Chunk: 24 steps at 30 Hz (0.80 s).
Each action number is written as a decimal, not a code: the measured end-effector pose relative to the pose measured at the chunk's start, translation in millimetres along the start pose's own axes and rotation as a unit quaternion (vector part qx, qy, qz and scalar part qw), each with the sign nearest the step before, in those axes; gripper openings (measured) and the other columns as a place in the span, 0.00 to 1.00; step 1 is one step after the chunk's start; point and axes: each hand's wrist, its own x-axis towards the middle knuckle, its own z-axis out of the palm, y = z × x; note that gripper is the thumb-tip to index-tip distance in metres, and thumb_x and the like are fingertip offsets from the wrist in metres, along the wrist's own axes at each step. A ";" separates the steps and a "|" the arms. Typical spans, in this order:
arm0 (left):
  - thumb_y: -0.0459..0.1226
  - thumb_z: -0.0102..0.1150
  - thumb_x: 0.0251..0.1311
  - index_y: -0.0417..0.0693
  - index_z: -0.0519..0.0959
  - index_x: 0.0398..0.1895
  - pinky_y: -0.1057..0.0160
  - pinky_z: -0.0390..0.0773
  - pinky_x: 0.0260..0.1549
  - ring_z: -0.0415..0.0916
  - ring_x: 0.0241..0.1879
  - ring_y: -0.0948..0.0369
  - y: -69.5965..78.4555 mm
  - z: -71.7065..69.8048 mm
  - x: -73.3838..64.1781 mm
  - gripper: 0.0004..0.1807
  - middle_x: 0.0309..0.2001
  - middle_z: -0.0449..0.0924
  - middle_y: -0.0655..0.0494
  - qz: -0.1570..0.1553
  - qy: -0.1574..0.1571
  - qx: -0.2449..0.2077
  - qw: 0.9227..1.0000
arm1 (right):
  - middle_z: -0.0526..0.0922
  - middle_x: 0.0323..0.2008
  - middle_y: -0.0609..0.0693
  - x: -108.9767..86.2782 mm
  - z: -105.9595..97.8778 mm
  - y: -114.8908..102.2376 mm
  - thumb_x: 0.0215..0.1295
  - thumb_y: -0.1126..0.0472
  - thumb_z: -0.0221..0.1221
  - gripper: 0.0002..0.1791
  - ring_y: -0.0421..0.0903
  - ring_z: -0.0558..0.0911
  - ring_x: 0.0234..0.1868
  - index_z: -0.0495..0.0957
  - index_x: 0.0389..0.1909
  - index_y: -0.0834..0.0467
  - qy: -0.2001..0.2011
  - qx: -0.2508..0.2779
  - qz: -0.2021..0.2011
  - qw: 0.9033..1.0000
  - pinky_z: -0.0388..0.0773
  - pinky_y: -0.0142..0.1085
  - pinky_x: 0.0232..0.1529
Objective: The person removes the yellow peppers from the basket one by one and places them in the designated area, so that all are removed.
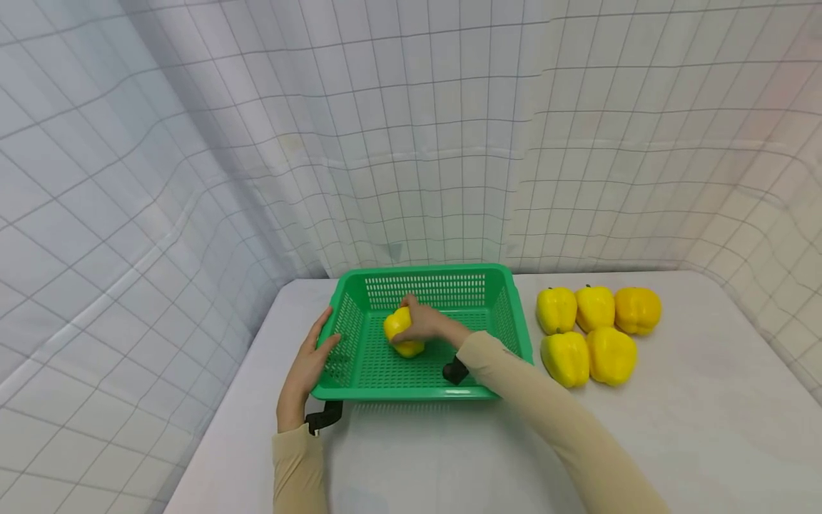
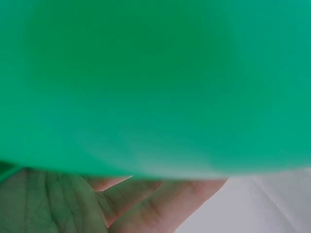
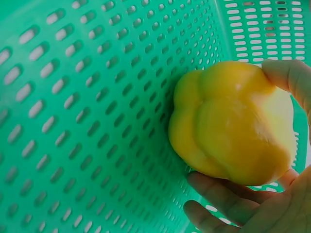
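Observation:
A green perforated plastic basket stands on the white table. Inside it, left of its middle, my right hand grips a yellow bell pepper. In the right wrist view the thumb lies on one side of the pepper and fingers on the other. My left hand holds the basket's left rim, thumb over the edge and fingers along the outside. Close up in the left wrist view, the green rim hides much of that hand.
Several yellow bell peppers lie in two rows right of the basket on the white tabletop. A white curtain with a grid pattern encloses the back and sides. Each wrist carries a small black device.

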 end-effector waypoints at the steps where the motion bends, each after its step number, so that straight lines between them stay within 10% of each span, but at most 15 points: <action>1: 0.46 0.43 0.72 0.66 0.46 0.76 0.36 0.49 0.59 0.40 0.70 0.45 -0.3 0.6 -0.2 0.32 0.75 0.40 0.51 0.000 -0.001 -0.001 1.000 | 0.74 0.48 0.59 -1.8 -1.3 1.4 0.55 0.52 0.68 0.39 0.50 0.77 0.40 0.56 0.60 0.60 -0.002 0.000 0.001 1.000 0.75 0.40 0.40; 24: 0.47 0.43 0.73 0.68 0.44 0.76 0.37 0.50 0.59 0.41 0.70 0.46 0.3 -0.2 0.6 0.32 0.75 0.38 0.52 0.002 -0.010 -0.008 1.000 | 0.67 0.47 0.61 -42.7 -40.8 13.2 0.48 0.52 0.71 0.43 0.52 0.73 0.42 0.56 0.58 0.61 0.054 0.055 0.010 0.997 0.76 0.41 0.38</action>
